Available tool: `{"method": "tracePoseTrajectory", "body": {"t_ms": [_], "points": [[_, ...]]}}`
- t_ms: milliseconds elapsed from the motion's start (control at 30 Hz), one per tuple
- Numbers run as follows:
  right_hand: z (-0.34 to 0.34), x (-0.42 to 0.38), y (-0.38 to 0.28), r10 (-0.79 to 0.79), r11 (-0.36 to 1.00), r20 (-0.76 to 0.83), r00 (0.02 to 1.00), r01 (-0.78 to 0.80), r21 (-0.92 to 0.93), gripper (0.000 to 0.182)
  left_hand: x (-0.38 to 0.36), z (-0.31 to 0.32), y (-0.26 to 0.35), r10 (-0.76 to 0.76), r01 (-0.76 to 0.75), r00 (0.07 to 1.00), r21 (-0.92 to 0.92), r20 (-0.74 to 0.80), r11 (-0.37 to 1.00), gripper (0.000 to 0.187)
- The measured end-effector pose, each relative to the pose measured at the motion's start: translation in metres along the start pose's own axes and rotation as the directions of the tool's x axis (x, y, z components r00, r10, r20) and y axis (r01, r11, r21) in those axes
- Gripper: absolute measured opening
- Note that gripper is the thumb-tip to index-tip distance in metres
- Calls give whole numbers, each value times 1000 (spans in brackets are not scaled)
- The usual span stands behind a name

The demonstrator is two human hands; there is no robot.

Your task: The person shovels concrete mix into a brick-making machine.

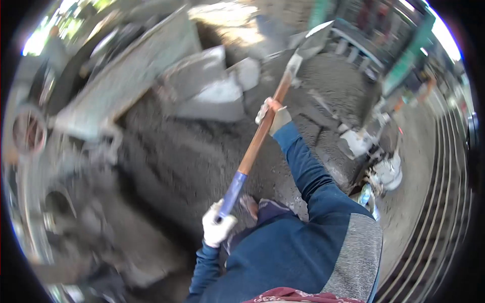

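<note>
A long shovel [259, 136] runs diagonally across the middle of the view, with a brown wooden shaft and a blue grip at its lower end. My left hand [217, 223], in a white glove, is closed around the blue grip. Farther up the shaft, my right hand [272, 110] is wrapped round the wood, in a light glove with some fingers showing. The metal blade [314, 41] points away from me at the top, beside a heap of dark grey material [333, 76].
Grey slabs [202, 83] and a long board [136, 70] lie at the upper left, near a wheel [29, 129]. White bags [388, 171] sit at the right, beside a ribbed surface [434, 202]. Green posts [404, 60] stand at the upper right.
</note>
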State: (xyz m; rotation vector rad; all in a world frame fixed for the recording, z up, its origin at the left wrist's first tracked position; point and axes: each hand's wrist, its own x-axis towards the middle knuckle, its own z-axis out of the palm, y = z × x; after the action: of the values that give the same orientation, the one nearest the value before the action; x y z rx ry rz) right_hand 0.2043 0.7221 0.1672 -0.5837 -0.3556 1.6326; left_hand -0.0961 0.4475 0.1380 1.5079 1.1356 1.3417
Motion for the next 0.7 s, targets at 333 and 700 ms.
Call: {"method": "tracePoseTrajectory", "body": {"t_ms": [333,700], "points": [[-179,-201,439,691,384,-507,515,-856,-345,21,-443,15,-94,-869,-275,357,-927,-344,254,50],[-250,-413,530,773,-80,-625,113,-959,-271,12,-477,86,8,-352,924,-252,-332,-902,191,44]]}}
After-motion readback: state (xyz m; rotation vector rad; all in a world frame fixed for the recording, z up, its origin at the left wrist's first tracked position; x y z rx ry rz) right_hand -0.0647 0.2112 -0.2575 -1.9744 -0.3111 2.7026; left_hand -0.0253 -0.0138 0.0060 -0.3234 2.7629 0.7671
